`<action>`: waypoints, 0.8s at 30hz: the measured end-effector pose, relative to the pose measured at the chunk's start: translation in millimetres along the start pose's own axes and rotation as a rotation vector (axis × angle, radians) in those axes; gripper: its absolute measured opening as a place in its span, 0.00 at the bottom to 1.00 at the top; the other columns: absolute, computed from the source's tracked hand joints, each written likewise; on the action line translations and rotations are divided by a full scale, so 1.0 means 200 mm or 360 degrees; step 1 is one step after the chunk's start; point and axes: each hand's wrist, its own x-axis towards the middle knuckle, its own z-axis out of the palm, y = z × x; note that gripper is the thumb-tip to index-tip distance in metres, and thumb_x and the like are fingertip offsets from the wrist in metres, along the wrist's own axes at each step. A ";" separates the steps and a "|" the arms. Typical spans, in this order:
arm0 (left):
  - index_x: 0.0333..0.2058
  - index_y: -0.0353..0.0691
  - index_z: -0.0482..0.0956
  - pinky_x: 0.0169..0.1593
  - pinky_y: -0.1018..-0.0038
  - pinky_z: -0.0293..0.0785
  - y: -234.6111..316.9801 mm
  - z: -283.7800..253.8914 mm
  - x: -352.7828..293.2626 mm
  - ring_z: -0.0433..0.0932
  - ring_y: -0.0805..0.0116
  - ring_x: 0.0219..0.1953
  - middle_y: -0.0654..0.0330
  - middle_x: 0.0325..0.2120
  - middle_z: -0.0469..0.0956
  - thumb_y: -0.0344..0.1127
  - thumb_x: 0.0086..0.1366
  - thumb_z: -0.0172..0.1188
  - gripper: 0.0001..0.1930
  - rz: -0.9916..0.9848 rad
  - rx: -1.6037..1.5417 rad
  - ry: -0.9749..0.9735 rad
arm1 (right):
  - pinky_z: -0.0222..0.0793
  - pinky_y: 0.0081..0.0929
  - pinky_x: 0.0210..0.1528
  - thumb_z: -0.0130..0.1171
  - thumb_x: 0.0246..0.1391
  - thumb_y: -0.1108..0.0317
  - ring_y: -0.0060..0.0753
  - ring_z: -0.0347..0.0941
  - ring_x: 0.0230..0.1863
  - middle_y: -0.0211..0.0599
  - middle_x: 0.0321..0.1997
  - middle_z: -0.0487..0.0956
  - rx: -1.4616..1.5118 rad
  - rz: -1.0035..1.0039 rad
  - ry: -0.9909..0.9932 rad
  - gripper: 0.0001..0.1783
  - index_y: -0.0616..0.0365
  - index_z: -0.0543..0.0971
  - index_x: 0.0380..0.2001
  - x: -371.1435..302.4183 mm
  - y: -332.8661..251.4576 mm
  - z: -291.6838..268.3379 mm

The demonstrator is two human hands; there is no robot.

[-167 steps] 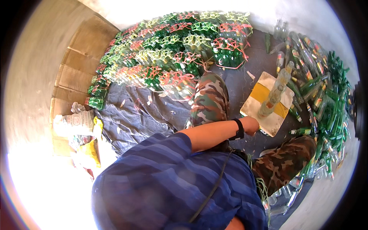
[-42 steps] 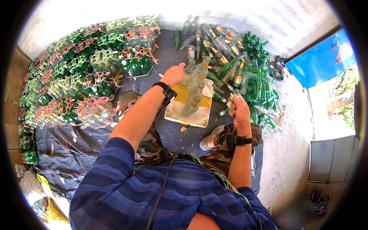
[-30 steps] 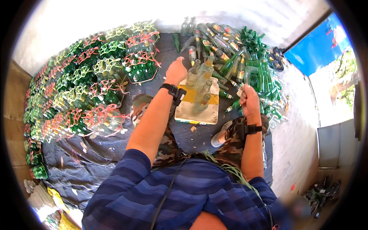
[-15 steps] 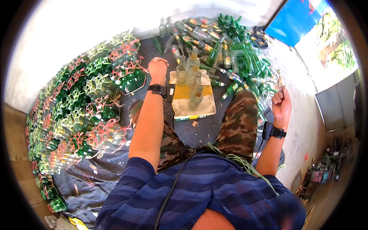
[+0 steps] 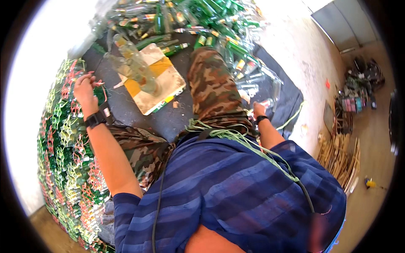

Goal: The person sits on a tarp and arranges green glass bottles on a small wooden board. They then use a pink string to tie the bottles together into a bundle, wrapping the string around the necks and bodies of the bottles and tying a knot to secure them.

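Observation:
My right hand [image 5: 259, 110] is closed around the end of a clear glass bottle [image 5: 269, 102], low beside my right knee. Out to the left is my left hand [image 5: 85, 90], its fingers loosely bent and slightly apart, with nothing visible in them. Behind that hand are the red plastic straps [image 5: 69, 82] of the bundled bottles; touching cannot be made out. Between my legs lies a worn white and yellow carton [image 5: 171, 76]. Several clear bottles [image 5: 145, 76] stand on it, smeared by motion.
Loose green and clear bottles [image 5: 211, 17] are heaped beyond the carton. Strapped bundles of bottles [image 5: 63, 168] line the left side. A pale wall [image 5: 295, 55] runs along the right, with stacked wooden slats [image 5: 337, 156] nearer me. Green string [image 5: 236, 137] hangs across my waist.
My view has swung to the right and down. My right hand has gone from raised to low and grips a clear bottle. My left hand has moved away from the carton and loosened from a fist.

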 end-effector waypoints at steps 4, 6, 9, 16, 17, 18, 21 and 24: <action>0.41 0.31 0.81 0.37 0.78 0.78 -0.08 -0.11 0.01 0.83 0.70 0.36 0.56 0.35 0.83 0.24 0.66 0.51 0.11 -0.0036 0.0067 -0.0030 | 0.78 0.44 0.42 0.58 0.53 0.69 0.49 0.84 0.44 0.48 0.41 0.85 0.0186 0.0053 -0.0651 0.15 0.47 0.84 0.44 -0.28 -0.06 0.29; 0.42 0.32 0.81 0.40 0.75 0.80 -0.12 -0.12 0.00 0.83 0.70 0.38 0.57 0.37 0.82 0.25 0.67 0.52 0.10 -0.0086 0.0096 -0.0072 | 0.77 0.44 0.42 0.55 0.55 0.66 0.50 0.84 0.43 0.47 0.40 0.85 0.0188 -0.0103 -0.0635 0.12 0.45 0.86 0.39 -0.30 -0.06 0.37; 0.42 0.32 0.81 0.40 0.75 0.80 -0.13 -0.08 -0.01 0.82 0.70 0.37 0.57 0.37 0.82 0.25 0.67 0.52 0.09 -0.0083 0.0198 -0.0080 | 0.78 0.43 0.40 0.58 0.55 0.58 0.50 0.83 0.37 0.47 0.31 0.84 0.0314 0.0155 -0.0651 0.12 0.51 0.86 0.27 -0.20 -0.08 0.41; 0.40 0.33 0.81 0.38 0.77 0.78 -0.19 -0.09 -0.05 0.83 0.70 0.36 0.58 0.35 0.82 0.24 0.65 0.52 0.09 -0.0123 0.0278 -0.0136 | 0.77 0.39 0.49 0.63 0.49 0.65 0.47 0.82 0.48 0.44 0.40 0.86 -0.0211 0.0143 -0.0755 0.10 0.56 0.87 0.33 -0.11 -0.05 0.38; 0.39 0.33 0.81 0.38 0.77 0.78 -0.19 -0.09 -0.07 0.83 0.70 0.36 0.58 0.35 0.82 0.24 0.65 0.52 0.09 -0.0120 0.0283 -0.0109 | 0.77 0.38 0.48 0.65 0.48 0.65 0.45 0.83 0.46 0.42 0.39 0.86 -0.0333 0.0054 -0.0764 0.09 0.54 0.88 0.32 -0.10 -0.03 0.42; 0.39 0.33 0.81 0.38 0.76 0.78 -0.19 -0.09 -0.08 0.83 0.70 0.36 0.59 0.34 0.82 0.24 0.65 0.53 0.08 -0.0122 0.0283 -0.0085 | 0.77 0.36 0.47 0.66 0.47 0.64 0.43 0.83 0.45 0.40 0.38 0.86 -0.0465 -0.0038 -0.0774 0.08 0.52 0.88 0.32 -0.10 0.01 0.46; 0.39 0.34 0.81 0.38 0.76 0.77 -0.25 -0.07 -0.11 0.83 0.71 0.36 0.59 0.34 0.82 0.24 0.65 0.53 0.08 -0.0185 0.0303 -0.0109 | 0.77 0.35 0.48 0.65 0.49 0.63 0.42 0.84 0.45 0.42 0.40 0.86 -0.0350 0.0073 -0.0940 0.11 0.54 0.86 0.36 -0.10 0.10 0.63; 0.39 0.34 0.81 0.38 0.77 0.77 -0.19 -0.02 -0.16 0.83 0.71 0.36 0.59 0.34 0.82 0.24 0.65 0.53 0.08 -0.0176 0.0352 -0.0165 | 0.78 0.37 0.48 0.63 0.52 0.62 0.42 0.85 0.43 0.42 0.38 0.86 -0.0352 -0.0163 -0.1126 0.11 0.56 0.87 0.35 -0.07 0.00 0.68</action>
